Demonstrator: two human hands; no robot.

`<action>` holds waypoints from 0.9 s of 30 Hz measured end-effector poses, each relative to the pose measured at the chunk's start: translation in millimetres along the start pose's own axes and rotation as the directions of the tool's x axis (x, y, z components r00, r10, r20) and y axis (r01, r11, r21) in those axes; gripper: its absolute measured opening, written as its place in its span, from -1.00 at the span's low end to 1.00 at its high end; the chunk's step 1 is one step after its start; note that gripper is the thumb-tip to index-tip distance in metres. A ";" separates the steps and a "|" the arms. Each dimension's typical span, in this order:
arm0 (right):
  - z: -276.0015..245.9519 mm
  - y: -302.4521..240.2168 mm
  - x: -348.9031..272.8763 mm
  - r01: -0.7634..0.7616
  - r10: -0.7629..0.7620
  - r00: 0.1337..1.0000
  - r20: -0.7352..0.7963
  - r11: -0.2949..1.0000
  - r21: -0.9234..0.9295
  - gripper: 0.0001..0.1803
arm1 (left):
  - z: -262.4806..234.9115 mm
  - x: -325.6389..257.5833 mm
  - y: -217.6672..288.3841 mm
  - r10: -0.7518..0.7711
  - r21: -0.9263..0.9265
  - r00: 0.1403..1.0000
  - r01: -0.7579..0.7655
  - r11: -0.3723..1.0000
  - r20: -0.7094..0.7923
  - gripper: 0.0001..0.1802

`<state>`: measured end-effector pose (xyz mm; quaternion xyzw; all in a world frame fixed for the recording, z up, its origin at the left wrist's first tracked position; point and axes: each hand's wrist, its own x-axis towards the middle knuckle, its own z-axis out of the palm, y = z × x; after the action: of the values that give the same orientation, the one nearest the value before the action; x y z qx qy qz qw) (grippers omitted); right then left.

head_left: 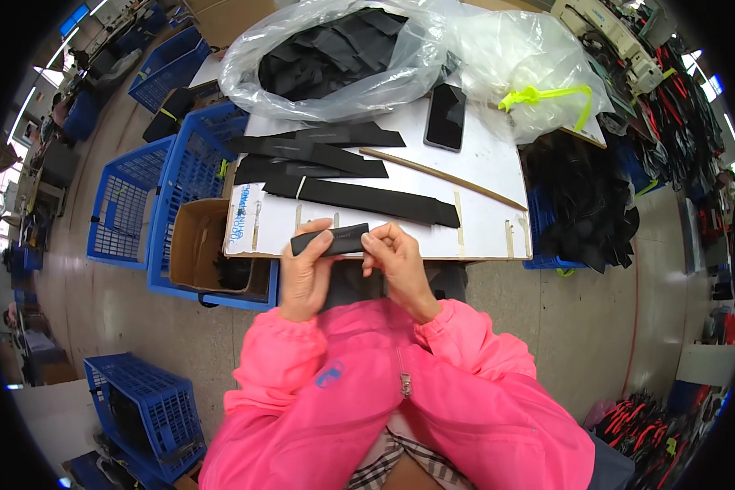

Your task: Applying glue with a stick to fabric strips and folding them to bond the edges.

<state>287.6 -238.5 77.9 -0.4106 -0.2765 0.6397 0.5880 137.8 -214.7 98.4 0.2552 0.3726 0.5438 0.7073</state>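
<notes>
Between my hands, just in front of the table's near edge, is a short black fabric piece (339, 241). My left hand (305, 278) grips its left part, with the thumb lying on top. At its right end my right hand (402, 265) is closed in a pinch, thumb against forefinger. Beyond them on the white tabletop (490, 233) lies a bundle of long black strips (367, 198) with a pale band around its left part. More black strips (318, 153) are fanned out behind that bundle.
A wooden stick (445, 178) and a black phone (445, 118) lie on the table. At the back sit an open clear bag (245, 61) of black pieces and a tied plastic bag (523, 61). Blue crates (159, 282) stand left, one holding a cardboard box (189, 245); black material (584, 204) heaps up right.
</notes>
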 end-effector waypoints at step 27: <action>-10.9 -19.7 123.4 0.695 -0.231 0.643 0.730 -0.225 -0.683 -0.89 | -22.8 26.3 -24.6 0.347 0.813 0.776 -0.579 0.061 0.527 -0.73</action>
<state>310.8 -116.1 64.2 -0.4303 -0.8596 0.0376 0.2730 137.1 -197.3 59.4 0.7842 0.4486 0.3692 0.2178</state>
